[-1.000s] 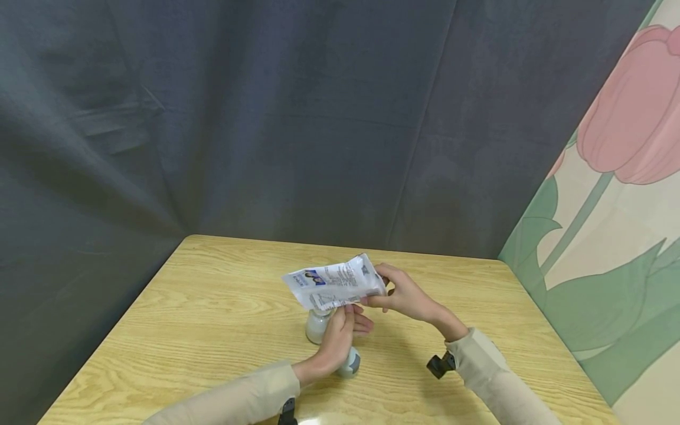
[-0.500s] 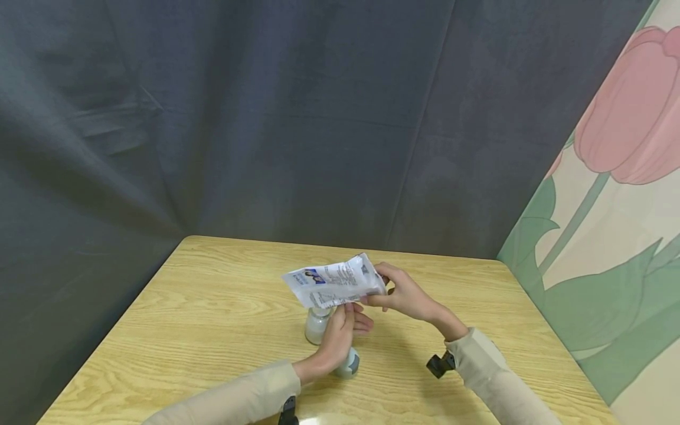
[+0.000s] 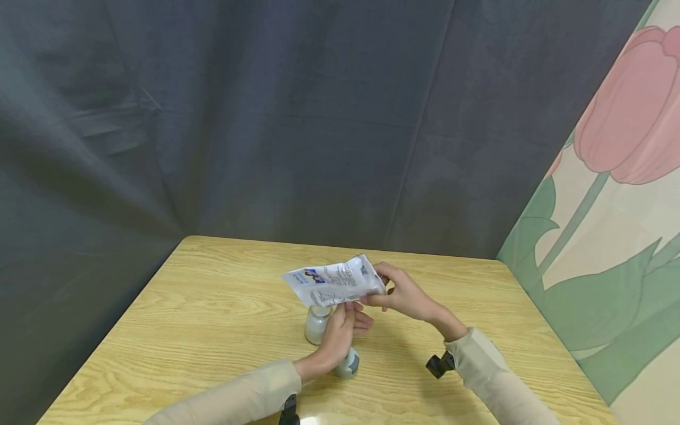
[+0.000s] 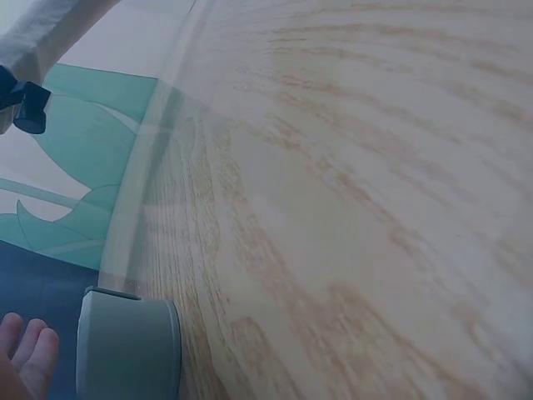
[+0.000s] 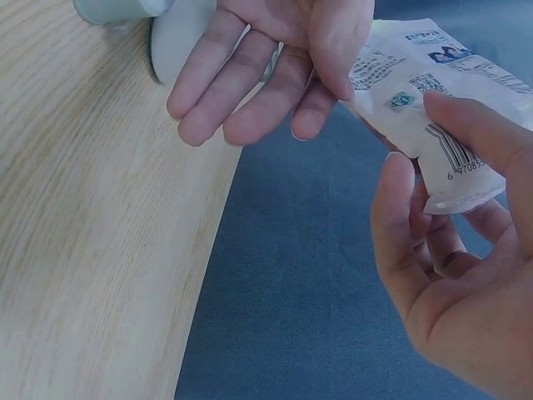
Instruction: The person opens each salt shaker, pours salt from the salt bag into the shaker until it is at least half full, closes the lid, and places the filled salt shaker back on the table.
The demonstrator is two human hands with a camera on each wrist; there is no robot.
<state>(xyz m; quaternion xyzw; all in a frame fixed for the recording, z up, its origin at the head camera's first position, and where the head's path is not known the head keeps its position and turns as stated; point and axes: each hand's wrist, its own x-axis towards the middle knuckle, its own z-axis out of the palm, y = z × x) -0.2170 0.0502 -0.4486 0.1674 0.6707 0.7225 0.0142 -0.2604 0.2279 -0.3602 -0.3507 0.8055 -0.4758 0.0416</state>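
My right hand point(image 3: 406, 296) grips the right end of a white printed plastic pouch point(image 3: 340, 283) with a small blue photo, held tilted over the table. In the right wrist view, thumb and fingers pinch its barcode end. My left hand point(image 3: 334, 336) is under the pouch's lower edge, fingers straight and palm turned to the right, thumb tip right at that edge. Just left of it stands a glass jar point(image 3: 316, 332) with whitish contents, its top partly covered by the pouch. Behind my left wrist is a pale grey-green round container point(image 3: 347, 366), partly hidden.
All this is over a wooden table point(image 3: 212, 330), whose far edge meets a dark curtain point(image 3: 297, 147). A wall with painted tulips point(image 3: 627, 236) borders the right side. Each wrist carries a small black camera, such as the right wrist camera point(image 3: 440, 366).
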